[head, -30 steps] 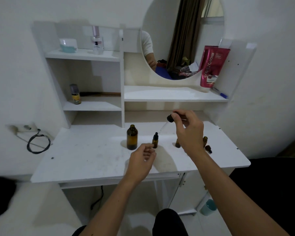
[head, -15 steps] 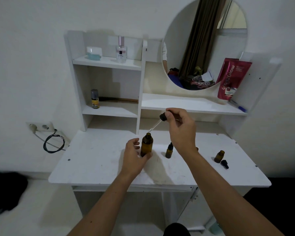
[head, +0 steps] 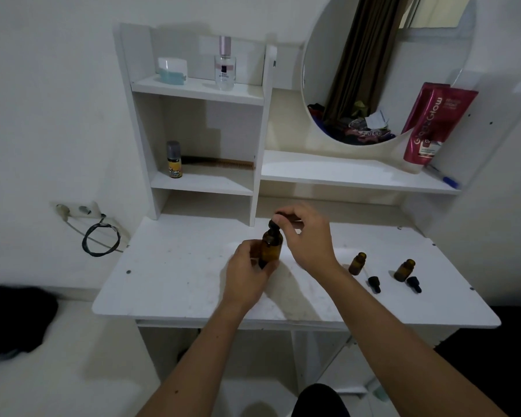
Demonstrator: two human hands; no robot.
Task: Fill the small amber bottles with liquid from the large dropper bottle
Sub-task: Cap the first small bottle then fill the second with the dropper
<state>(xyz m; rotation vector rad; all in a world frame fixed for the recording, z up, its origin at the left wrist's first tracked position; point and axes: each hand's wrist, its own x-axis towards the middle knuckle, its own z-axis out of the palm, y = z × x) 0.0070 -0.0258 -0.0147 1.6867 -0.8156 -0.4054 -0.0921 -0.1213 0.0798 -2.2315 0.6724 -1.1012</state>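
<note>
My left hand point(head: 247, 266) wrapped its grip around the large amber bottle point(head: 270, 247), standing on the white bench point(head: 175, 275). My right hand point(head: 309, 237), arched above it, pinched the black dropper cap point(head: 273, 223) at the bottle's neck. Right of the large bottle stood two small amber bottles point(head: 357, 263) point(head: 404, 269), uncapped.

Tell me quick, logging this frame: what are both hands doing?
Left hand: holding the big amber bottle.
Right hand: pinching the dropper cap at its mouth.
</note>
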